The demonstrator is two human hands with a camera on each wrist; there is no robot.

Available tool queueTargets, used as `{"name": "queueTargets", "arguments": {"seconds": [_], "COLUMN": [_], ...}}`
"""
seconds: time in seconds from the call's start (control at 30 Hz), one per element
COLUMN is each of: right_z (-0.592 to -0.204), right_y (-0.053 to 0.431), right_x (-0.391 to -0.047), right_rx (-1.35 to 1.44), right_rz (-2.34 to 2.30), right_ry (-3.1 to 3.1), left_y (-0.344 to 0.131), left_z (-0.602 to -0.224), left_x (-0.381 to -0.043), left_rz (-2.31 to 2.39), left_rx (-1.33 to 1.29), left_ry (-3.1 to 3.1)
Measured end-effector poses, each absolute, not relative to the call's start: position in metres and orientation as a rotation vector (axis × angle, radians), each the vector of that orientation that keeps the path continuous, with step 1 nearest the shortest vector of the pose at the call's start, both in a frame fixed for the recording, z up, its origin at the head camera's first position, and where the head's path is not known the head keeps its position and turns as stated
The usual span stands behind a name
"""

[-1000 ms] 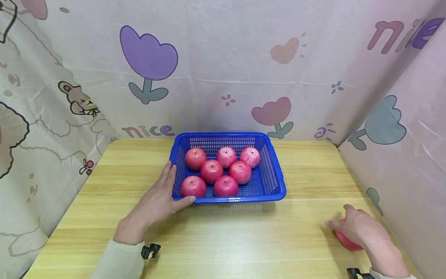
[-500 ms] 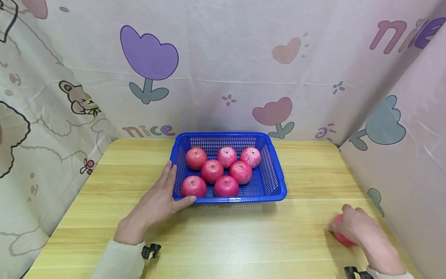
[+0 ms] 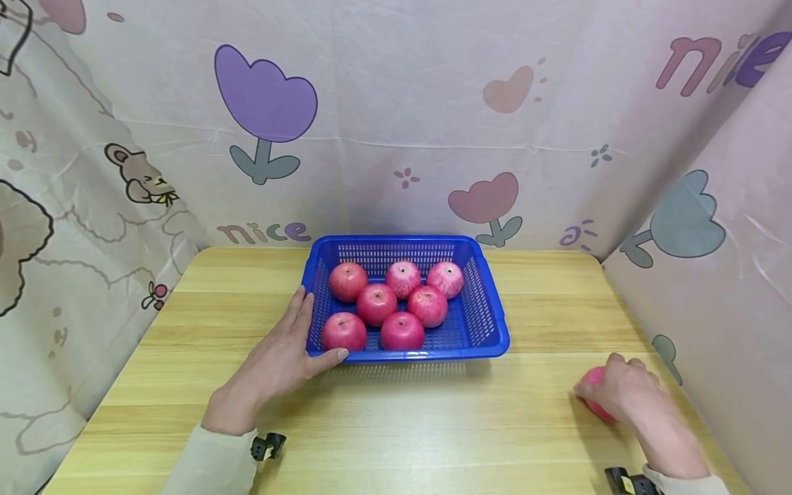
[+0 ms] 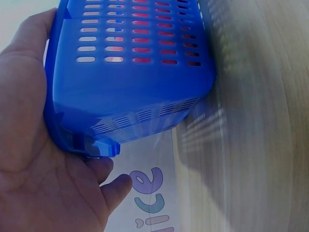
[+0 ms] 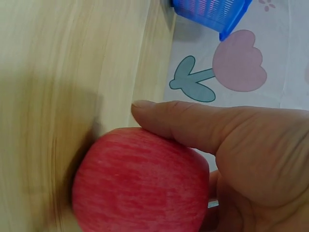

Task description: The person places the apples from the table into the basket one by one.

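Note:
A blue plastic basket (image 3: 470, 350) stands at the middle of the table's back part, with several red apples (image 3: 402, 331) inside. My left hand (image 3: 278, 354) lies against its near left corner, fingers straight along the left side and thumb over the front rim. In the left wrist view the basket's slotted wall (image 4: 130, 82) runs alongside the palm, and red shows through its slots. At the right of the table my right hand (image 3: 631, 395) grips one red apple (image 5: 140, 183). The thumb (image 5: 178, 121) lies along the apple's upper side in the right wrist view; the other fingers are mostly hidden.
A light wooden table (image 3: 402, 440) carries everything. White cloth (image 3: 383, 82) printed with flowers hangs behind the basket and along both sides. The right cloth wall (image 3: 730, 302) comes close to my right hand. Small black devices (image 3: 268, 447) sit at my wrists.
My right hand has moved a little left and away from me, and the apple has moved with it. The left hand and the basket have stayed where they were.

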State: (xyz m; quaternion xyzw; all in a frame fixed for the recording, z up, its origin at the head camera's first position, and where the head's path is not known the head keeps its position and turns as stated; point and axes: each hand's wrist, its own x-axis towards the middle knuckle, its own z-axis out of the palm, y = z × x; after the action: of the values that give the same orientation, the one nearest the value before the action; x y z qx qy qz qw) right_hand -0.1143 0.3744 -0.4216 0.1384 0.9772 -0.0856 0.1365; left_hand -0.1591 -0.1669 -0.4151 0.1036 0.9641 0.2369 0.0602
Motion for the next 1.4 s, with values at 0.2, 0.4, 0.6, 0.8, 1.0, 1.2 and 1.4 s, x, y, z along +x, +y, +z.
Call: {"name": "queueTargets", "arguments": {"seconds": [0.2, 0.4, 0.6, 0.8, 1.0, 1.2, 1.4], "right_z": [-0.424, -0.428, -0.431, -0.431, -0.43, -0.423, -0.409], "right_y": [0.375, 0.375, 0.376, 0.375, 0.373, 0.365, 0.351], "right_x": [-0.12, -0.12, -0.12, -0.122, -0.121, -0.122, -0.128], "right_rx": [0.373, 0.366, 0.373, 0.397, 0.342, 0.303, 0.271], "right_rz": [-0.273, -0.324, -0.361, -0.385, -0.414, -0.418, -0.463], "right_ry": [2.916, 3.013, 3.032, 3.003, 3.094, 3.203, 3.256], "left_y": [-0.167, -0.167, -0.167, -0.166, -0.166, -0.166, -0.167], "left_z": [-0.415, -0.415, -0.416, -0.416, -0.416, -0.416, -0.416], "left_x": [-0.159, -0.159, -0.158, -0.158, -0.159, -0.159, -0.158], "left_rz": [0.717, 0.714, 0.718, 0.726, 0.728, 0.723, 0.726], "left_rx": [0.307, 0.304, 0.307, 0.313, 0.318, 0.319, 0.314], "left_ry": [2.91, 2.914, 2.92, 2.928, 2.928, 2.926, 2.925]}}
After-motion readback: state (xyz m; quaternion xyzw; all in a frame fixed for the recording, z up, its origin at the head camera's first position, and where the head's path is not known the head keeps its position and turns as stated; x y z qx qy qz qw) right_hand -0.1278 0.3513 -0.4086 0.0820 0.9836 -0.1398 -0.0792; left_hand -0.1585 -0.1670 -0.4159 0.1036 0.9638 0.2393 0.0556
